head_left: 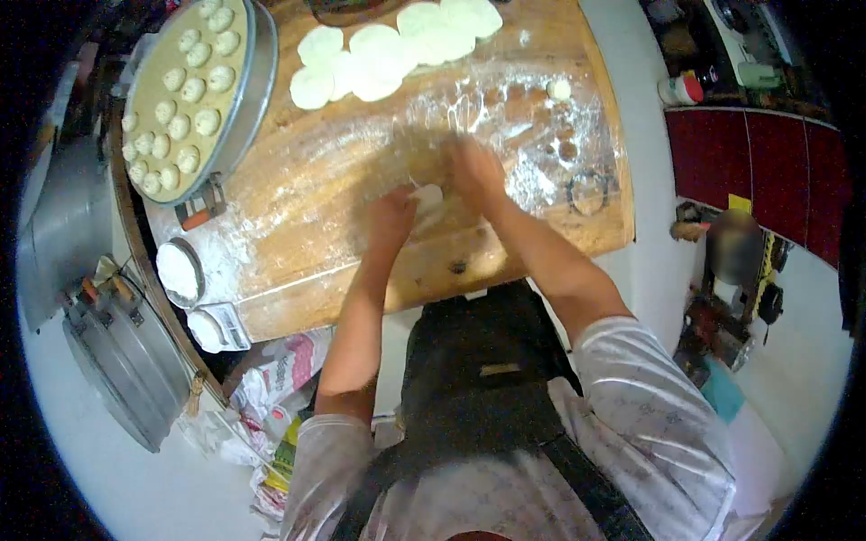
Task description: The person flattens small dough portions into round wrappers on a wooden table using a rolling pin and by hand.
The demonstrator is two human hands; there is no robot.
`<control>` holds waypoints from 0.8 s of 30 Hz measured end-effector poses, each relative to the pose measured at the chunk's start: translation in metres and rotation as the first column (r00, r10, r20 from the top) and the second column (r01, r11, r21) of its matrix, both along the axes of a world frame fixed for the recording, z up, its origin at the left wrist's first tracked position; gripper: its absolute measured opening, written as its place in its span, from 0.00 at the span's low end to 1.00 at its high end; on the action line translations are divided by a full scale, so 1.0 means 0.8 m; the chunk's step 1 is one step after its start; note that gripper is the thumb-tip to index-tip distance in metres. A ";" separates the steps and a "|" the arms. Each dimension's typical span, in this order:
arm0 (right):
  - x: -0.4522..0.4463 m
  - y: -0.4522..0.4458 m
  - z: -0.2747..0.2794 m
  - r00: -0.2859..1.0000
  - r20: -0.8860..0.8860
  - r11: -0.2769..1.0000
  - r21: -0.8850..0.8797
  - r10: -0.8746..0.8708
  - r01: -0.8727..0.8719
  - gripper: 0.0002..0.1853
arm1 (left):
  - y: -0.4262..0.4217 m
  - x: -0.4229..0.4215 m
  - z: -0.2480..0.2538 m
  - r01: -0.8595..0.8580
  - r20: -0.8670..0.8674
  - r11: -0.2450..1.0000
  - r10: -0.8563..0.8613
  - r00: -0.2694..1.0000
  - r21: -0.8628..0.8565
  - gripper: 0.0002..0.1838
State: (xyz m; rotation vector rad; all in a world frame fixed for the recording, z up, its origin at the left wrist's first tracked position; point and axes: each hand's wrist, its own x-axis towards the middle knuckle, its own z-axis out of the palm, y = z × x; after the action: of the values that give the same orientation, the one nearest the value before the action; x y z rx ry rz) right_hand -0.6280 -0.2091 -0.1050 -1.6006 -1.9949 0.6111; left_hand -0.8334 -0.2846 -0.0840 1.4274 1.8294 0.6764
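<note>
A small piece of white dough is at the middle of the floured wooden table. My left hand is closed at the left edge of this piece, fingers pinched on it. My right hand is up and to the right of the dough, smeared by motion, so its fingers cannot be made out. Flat dough rounds lie overlapping along the far side of the table. One small dough ball sits at the far right.
A round steamer tray with several filled buns stands at the far left. Nearer are a bowl of flour and a small scale with a white container. Loose flour lies across the wood. Metal lids stand left of the table.
</note>
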 end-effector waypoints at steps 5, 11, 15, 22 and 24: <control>0.059 -0.069 0.000 0.958 0.136 0.945 -0.250 0.251 -0.212 0.16 | 0.069 -0.024 0.052 -0.092 0.339 0.971 0.164 0.926 -0.219 0.15; 0.056 -0.085 -0.042 0.871 0.453 0.981 -0.066 0.193 -0.183 0.21 | 0.169 -0.037 0.038 -0.557 0.827 0.789 0.479 0.293 -0.259 0.10; 0.059 -0.093 -0.084 0.935 0.312 0.983 -0.118 0.168 -0.137 0.20 | 0.160 0.043 0.066 -0.435 0.618 0.867 0.485 0.618 -0.245 0.09; 0.063 -0.090 -0.042 0.946 0.211 0.965 -0.137 0.248 -0.222 0.19 | 0.213 0.235 0.042 0.218 -0.101 0.931 -0.197 0.975 0.292 0.26; 0.067 -0.086 -0.037 0.948 0.047 0.949 -0.055 0.314 -0.311 0.18 | 0.235 0.290 0.055 0.331 -0.170 0.908 -0.295 0.940 0.256 0.25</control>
State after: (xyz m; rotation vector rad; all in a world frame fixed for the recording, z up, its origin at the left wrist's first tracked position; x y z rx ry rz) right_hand -0.5742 -0.2778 -0.1348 -1.3481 -2.3147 0.7428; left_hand -0.6014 -0.0967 -0.0404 1.9438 1.5855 0.7118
